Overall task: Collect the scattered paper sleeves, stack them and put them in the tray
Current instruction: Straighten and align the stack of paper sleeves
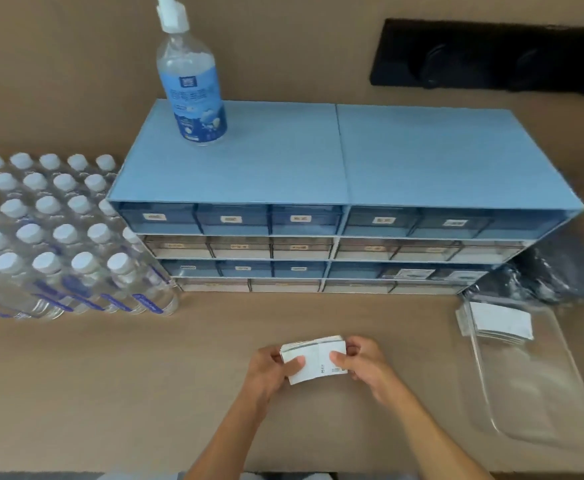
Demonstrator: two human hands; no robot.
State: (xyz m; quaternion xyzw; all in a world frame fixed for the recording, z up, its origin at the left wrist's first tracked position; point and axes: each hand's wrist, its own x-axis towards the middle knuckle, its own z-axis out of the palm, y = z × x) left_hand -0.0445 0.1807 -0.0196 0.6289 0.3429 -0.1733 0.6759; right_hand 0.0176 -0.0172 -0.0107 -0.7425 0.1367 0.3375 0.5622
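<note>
Both hands out over the brown tabletop point(145, 393), in front of the blue drawer cabinet point(335, 216) and apart from it. Left hand point(269, 370) and right hand point(365, 363) each closed on one end of a stack of white paper sleeves point(314, 360), thumbs pressed on the top face, fingers curled under; stack gripped from both sides and tilted slightly, its edges roughly squared, whether lifted clear of the table not tellable. Clear plastic tray point(560, 393) lying flat in front of the cabinet's right end, to the right of the hands. A second pile of paper sleeves point(500, 323) at the tray's far end, nearest the cabinet, its left edge at the tray's rim. Dark plastic bag point(557, 271) tucked against the cabinet's right side. Block of small white-capped bottles point(51, 233) packed close at the cabinet's left side. Tall spray bottle point(193, 81) with a blue label standing upright on the cabinet's top, near its left rear corner.
</note>
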